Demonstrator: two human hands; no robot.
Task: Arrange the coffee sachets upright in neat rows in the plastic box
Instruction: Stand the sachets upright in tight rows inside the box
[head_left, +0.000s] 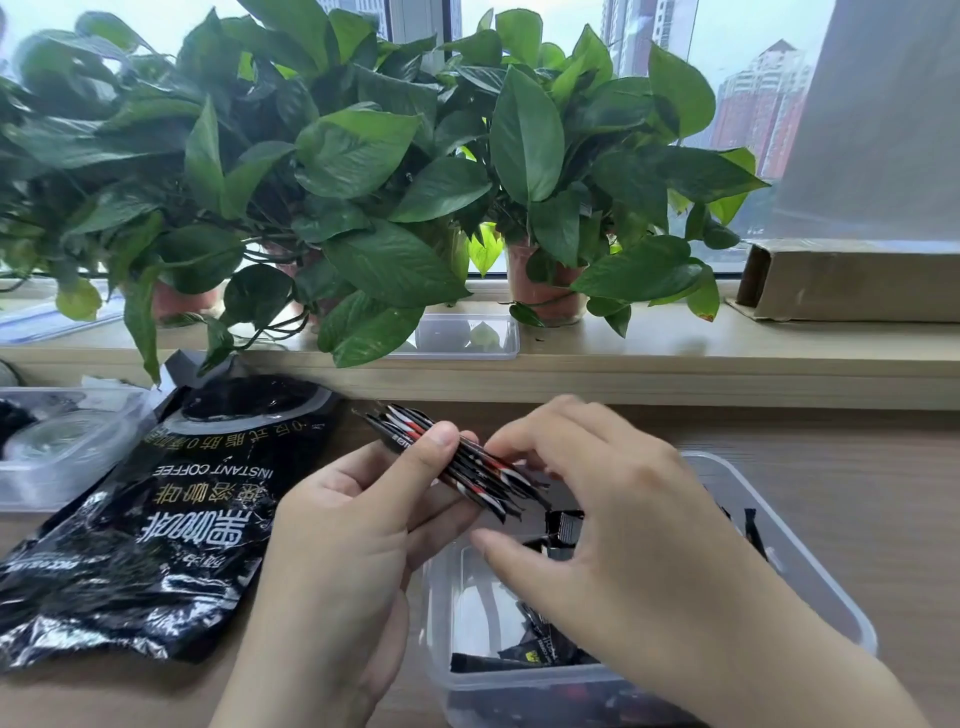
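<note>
My left hand (343, 545) grips a stack of black, red and white coffee sachets (415, 431), held edge-on above the near left corner of the clear plastic box (810, 577). My right hand (613, 525) hovers over the box with fingers curled toward the stack's right end, its fingertips touching the sachets. More black sachets (530, 654) lie loose inside the box, partly hidden under my right hand.
A black instant coffee bag (156, 525) lies flat on the wooden desk at the left. A clear container (57, 447) stands at the far left. Potted plants (363, 171), a small clear lid (467, 338) and a cardboard box (852, 280) sit on the windowsill behind.
</note>
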